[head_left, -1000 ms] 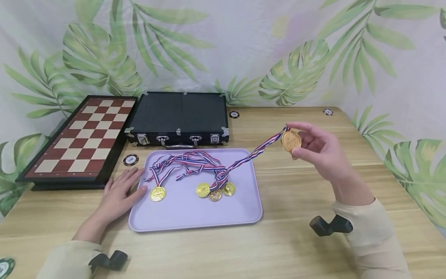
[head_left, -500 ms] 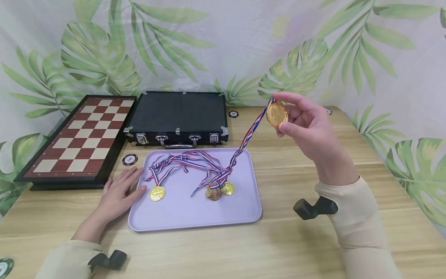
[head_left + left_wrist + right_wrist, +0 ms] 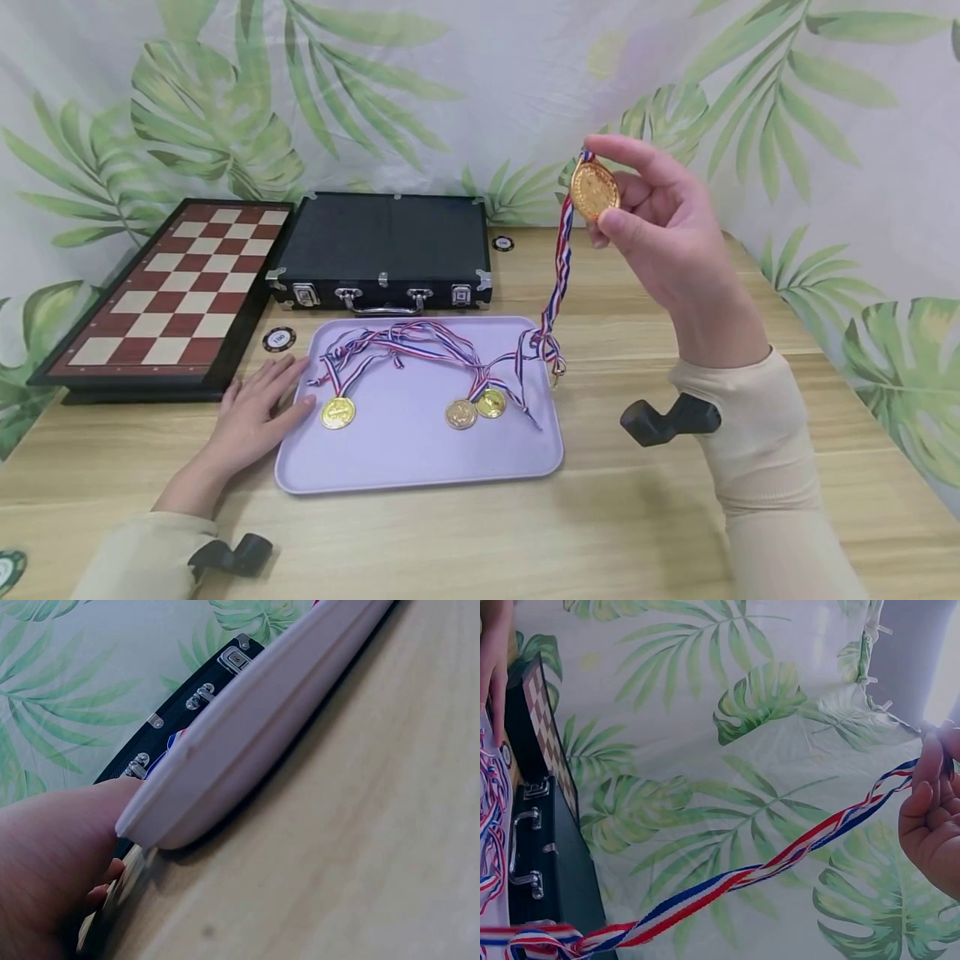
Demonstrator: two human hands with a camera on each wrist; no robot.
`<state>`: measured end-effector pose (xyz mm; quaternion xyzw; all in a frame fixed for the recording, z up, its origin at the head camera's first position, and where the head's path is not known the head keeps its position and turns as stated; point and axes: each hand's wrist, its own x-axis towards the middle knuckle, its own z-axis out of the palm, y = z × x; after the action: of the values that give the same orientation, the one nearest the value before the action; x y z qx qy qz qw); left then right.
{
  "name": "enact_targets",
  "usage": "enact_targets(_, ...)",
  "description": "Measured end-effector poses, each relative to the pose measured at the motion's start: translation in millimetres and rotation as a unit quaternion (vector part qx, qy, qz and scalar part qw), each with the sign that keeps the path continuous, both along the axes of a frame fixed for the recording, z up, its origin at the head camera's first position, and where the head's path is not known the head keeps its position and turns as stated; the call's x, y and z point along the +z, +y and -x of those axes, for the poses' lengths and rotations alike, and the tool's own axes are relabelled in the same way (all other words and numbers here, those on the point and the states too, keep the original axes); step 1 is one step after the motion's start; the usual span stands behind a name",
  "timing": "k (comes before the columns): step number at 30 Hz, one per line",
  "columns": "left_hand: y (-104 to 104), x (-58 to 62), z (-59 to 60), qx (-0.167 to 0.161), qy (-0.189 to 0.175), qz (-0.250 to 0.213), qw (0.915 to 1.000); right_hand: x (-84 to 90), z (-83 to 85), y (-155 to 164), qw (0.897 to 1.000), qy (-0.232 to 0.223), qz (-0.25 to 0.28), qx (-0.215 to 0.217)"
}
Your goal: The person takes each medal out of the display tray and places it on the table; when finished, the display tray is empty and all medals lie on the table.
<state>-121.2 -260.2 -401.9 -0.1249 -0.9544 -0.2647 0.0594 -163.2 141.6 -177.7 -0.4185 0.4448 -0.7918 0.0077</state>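
High above the table, my right hand pinches a gold medal between thumb and fingers. Its red, white and blue ribbon runs down to a tangle over the right rim of the lilac tray. A second medal, seen edge-on, dangles from that tangle. Thin ribbon strands link it to those lying on the tray. A bronze-coloured medal and a gold one lie together there, another gold medal further left. My left hand lies with straight fingers at the tray's left edge, its thumb touching the rim.
Behind the tray stands a black case with metal latches. A chessboard box stands to the left. Poker chips lie about, one by the board and another right of the case. A leaf-patterned cloth hangs behind the table.
My right hand has risen and moved left with the medal, pulling its ribbon steeper. One gold medal has left the tray's surface and now hangs at its right edge. The left hand stays put.
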Motion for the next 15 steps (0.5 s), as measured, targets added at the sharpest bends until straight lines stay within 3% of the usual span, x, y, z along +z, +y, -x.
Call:
enact_targets(6,0.0,1.0,0.2,0.001,-0.003,0.002,1.0000,-8.5,3.5,-3.2,0.999,0.008,-0.034,-0.002)
enact_targets(10,0.4,1.3,0.1,0.001,-0.006,0.002,1.0000,-19.4,3.5,-6.3,0.996,0.017,-0.089,-0.023)
enact_targets(15,0.2,2.0,-0.2,0.002,-0.009,0.003,1.0000,-39.0,2.5,-9.9,0.984,-0.011,-0.169,-0.048)
